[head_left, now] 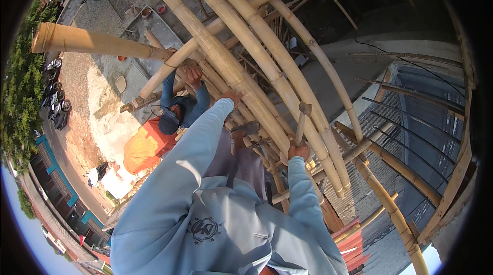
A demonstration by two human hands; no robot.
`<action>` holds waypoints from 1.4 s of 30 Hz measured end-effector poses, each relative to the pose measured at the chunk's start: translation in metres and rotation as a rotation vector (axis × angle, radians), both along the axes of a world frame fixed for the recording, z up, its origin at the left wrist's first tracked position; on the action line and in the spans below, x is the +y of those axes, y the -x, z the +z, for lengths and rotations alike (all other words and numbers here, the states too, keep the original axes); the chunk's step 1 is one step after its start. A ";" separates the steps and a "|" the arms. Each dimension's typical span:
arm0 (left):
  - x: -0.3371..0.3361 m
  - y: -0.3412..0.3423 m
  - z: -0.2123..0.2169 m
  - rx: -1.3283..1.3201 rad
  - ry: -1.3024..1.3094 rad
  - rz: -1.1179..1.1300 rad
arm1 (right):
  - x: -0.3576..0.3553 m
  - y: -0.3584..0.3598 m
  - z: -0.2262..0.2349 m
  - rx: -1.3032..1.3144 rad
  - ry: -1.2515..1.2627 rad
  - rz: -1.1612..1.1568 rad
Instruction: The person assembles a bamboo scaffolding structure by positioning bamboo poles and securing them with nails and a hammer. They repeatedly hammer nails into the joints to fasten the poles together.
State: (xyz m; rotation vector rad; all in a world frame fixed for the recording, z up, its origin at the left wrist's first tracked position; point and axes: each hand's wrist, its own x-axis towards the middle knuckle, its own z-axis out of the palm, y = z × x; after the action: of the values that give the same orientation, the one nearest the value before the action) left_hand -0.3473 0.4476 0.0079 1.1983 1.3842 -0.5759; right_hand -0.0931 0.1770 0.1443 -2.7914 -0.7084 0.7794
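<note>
One pole is lying against the left hand, finger closure impossible to tell; the right hand is clenching a hammer by its handle.

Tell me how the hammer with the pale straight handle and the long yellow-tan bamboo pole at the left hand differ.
Shape: the hammer has a blocky head on a handle; the bamboo pole is a jointed, rounded stem.
Size: the hammer is far shorter than the pole.
Hold: the right hand grips the hammer; the left hand appears to rest against the pole.
Shared: both show pale tan surfaces.
</note>
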 end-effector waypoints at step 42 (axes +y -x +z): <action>0.042 0.023 -0.003 -0.128 0.185 0.154 | -0.196 0.111 0.006 0.050 -0.081 -1.133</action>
State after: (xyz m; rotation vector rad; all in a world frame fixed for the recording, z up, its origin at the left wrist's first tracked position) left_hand -0.3702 0.4894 0.0052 0.9554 1.2724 -0.4980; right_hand -0.2040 -0.0193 0.1507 -2.4641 0.7976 0.5181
